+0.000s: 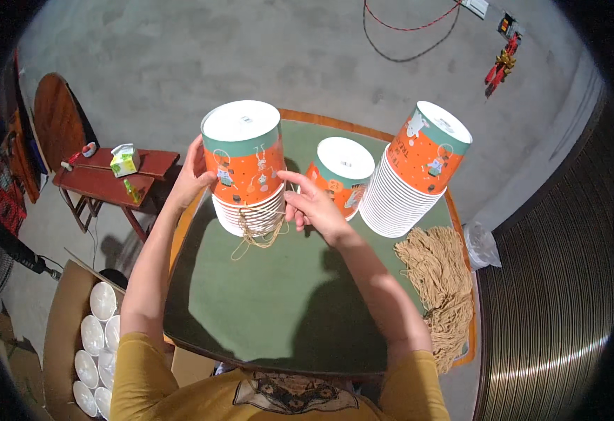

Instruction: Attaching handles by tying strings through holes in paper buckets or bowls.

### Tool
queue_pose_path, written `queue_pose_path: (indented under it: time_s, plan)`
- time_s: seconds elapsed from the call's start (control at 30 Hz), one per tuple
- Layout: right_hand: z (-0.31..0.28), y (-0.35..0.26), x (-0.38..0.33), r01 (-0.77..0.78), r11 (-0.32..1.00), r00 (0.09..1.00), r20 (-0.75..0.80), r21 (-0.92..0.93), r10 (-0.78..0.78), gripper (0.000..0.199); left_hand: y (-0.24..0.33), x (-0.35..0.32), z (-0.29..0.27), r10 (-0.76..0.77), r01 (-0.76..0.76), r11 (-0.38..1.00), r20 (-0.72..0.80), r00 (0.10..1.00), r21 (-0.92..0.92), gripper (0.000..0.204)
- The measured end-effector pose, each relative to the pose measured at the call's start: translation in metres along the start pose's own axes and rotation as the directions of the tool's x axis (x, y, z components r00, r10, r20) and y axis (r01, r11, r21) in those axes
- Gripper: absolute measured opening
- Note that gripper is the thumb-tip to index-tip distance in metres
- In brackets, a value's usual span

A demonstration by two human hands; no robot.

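Note:
A stack of nested orange-and-green paper buckets (245, 168) stands upside down on the green-topped table, white base up. My left hand (196, 174) is curved against the left side of its top bucket, thumb on the orange wall. My right hand (312, 205) is at the right side, its index fingertip by the bucket wall and its other fingers curled around tan twine (254, 223). Loops of this twine hang over the white rims below. Just behind my right hand is a shorter upside-down bucket (345, 160). Farther right leans a tall stack of matching buckets (419, 165).
A thick bundle of tan twine (439, 288) lies along the right edge of the table (251, 309). At lower left, a cardboard box (68, 337) holds several plastic-wrapped white stacks. A red bench (103, 179) with a tissue pack stands left; a ribbed metal shutter (552, 281) is at right.

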State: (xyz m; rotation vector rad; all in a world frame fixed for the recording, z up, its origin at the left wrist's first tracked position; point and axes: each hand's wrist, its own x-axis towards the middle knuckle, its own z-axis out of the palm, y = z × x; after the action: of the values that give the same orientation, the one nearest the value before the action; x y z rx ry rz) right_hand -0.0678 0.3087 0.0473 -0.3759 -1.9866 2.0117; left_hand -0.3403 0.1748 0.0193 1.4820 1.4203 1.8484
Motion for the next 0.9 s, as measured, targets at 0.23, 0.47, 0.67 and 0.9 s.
queue_pose_path:
  time_s: [0.23, 0.47, 0.67, 0.9]
  plan:
    - [0.003, 0.013, -0.008, -0.064, 0.997, 0.997, 0.034, -0.035, 0.065, 0.058, -0.020, -0.019, 0.001, -0.004, 0.004, 1.000, -0.003, 1.000, 0.003, 0.104]
    - [0.013, 0.022, 0.007, -0.027, 0.993, 0.991, -0.136, -0.118, 0.010, 0.066, -0.034, -0.041, 0.020, 0.029, -0.027, 0.999, -0.060, 0.998, 0.042, 0.131]
    - [0.015, 0.042, 0.021, 0.045, 0.891, 0.930, -0.306, -0.451, -0.202, 0.050, -0.034, -0.048, 0.031, -0.002, 0.009, 0.997, -0.084, 0.996, 0.079, 0.143]
    - [0.016, 0.054, 0.021, 0.208, 0.359, 0.716, -0.108, -0.910, -0.690, 0.016, -0.033, -0.050, 0.030, -0.030, 0.039, 0.995, -0.092, 0.995, 0.096, 0.143]
